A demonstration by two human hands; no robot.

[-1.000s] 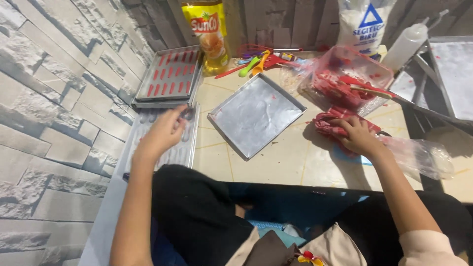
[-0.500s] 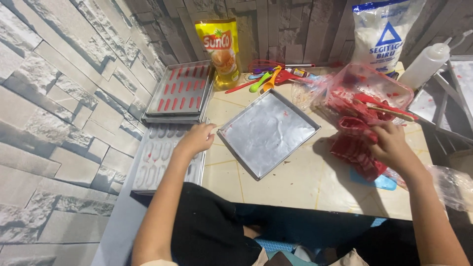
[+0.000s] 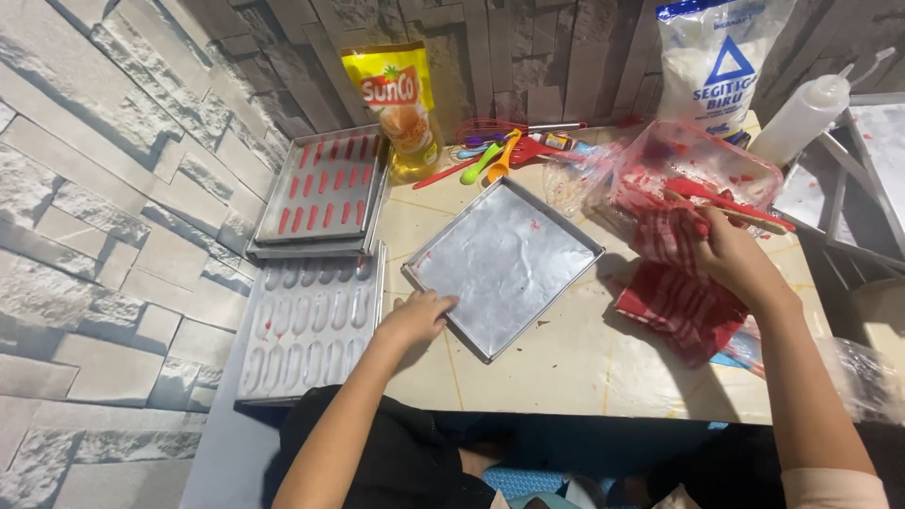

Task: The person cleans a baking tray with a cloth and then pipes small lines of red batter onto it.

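Note:
My left hand (image 3: 415,319) rests on the near corner of an empty square metal baking tray (image 3: 509,254) on the tiled tabletop. My right hand (image 3: 731,259) grips a red-and-white checked cloth (image 3: 681,297) that drapes down onto the table beside a clear plastic tub (image 3: 693,165) smeared with red batter. A wooden-handled spatula (image 3: 745,219) lies across that tub.
An empty ridged finger mould (image 3: 306,325) lies left of my hand; behind it stands a stack of moulds filled with red batter (image 3: 320,193). A yellow oil pouch (image 3: 391,104), coloured utensils (image 3: 490,155), a white flour bag (image 3: 716,66) and a squeeze bottle (image 3: 801,118) line the back.
My left hand moved off the ridged mould to the square tray's corner. My right hand lifted the checked cloth up toward the tub.

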